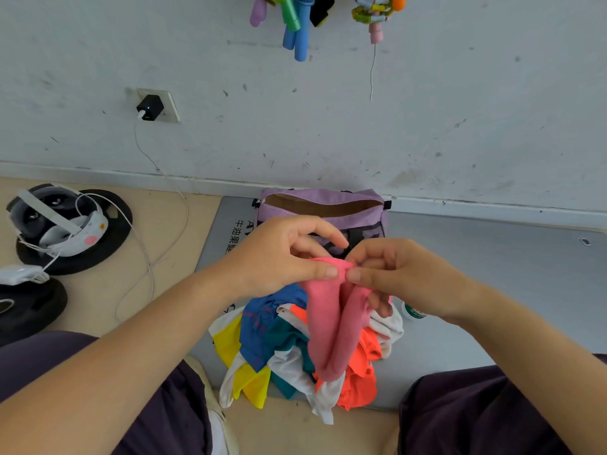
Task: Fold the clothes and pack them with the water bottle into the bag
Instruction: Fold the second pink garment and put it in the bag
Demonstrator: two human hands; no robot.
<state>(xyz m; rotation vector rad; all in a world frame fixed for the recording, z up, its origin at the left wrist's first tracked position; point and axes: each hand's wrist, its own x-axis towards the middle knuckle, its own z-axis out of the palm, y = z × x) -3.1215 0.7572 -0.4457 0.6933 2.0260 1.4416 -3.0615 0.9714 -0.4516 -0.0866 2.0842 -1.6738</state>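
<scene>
A pink garment (pixel 331 326) hangs from both my hands above a heap of clothes (pixel 282 353) in blue, yellow, teal, white and orange. My left hand (pixel 282 254) pinches its top edge between thumb and fingers, and my right hand (pixel 394 274) pinches the same edge right beside it. Behind the hands a purple bag (pixel 322 205) stands against the wall with its zip open. The water bottle (pixel 412 311) lies right of the heap, mostly hidden by my right hand; only its white and green end shows.
The clothes and bag sit on a grey mat (pixel 492 274). To the left, a headset (pixel 56 221) lies on black weight plates (pixel 33 307). A white cable (pixel 147 257) runs from a wall charger (pixel 149 108). Jump ropes (pixel 295 24) hang above. My knees frame the bottom.
</scene>
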